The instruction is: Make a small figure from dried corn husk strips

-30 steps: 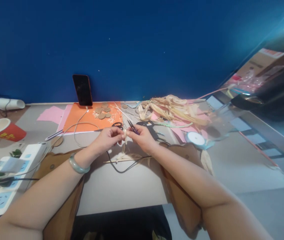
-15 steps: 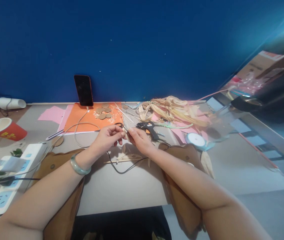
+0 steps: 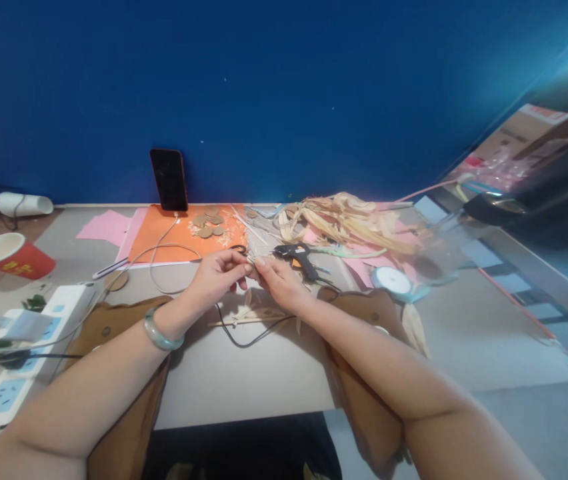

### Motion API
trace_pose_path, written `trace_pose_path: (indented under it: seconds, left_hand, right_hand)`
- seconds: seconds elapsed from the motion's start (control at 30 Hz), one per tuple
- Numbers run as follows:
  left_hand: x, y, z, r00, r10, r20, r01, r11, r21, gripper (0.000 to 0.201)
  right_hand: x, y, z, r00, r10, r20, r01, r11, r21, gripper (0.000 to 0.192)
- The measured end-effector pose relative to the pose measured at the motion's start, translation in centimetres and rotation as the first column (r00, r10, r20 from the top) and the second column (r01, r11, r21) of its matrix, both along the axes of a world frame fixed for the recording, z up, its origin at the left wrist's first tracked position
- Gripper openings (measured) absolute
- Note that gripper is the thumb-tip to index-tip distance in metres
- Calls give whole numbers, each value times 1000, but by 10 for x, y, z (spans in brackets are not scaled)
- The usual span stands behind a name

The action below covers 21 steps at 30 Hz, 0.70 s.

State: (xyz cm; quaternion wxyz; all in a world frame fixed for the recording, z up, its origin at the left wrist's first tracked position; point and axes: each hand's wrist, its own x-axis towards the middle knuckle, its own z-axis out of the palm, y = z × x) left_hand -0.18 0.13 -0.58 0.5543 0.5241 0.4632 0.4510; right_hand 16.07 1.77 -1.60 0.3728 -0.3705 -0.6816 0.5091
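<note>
Your left hand point(image 3: 217, 277) and right hand point(image 3: 279, 283) meet fingertip to fingertip at the table's centre, both pinching a small pale straw piece point(image 3: 252, 267) too tiny to make out clearly. The black glue gun point(image 3: 298, 256) lies at two o'clock from your right hand, the scissors point(image 3: 237, 250) at twelve o'clock from your left, the wooden stick point(image 3: 244, 322) at six.

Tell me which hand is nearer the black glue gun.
Right. The right hand sits just beside the black glue gun; the left hand is farther off, on the right hand's other side.
</note>
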Motion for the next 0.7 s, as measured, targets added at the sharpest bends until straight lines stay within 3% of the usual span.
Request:
trace_pose_path:
  seconds: [0.7]
  left_hand:
    - [1, -2, 4, 1000, -16, 14, 16, 999, -28, 29]
  right_hand:
    - [0, 1, -2, 1000, -8, 7, 8, 1000, -5, 51]
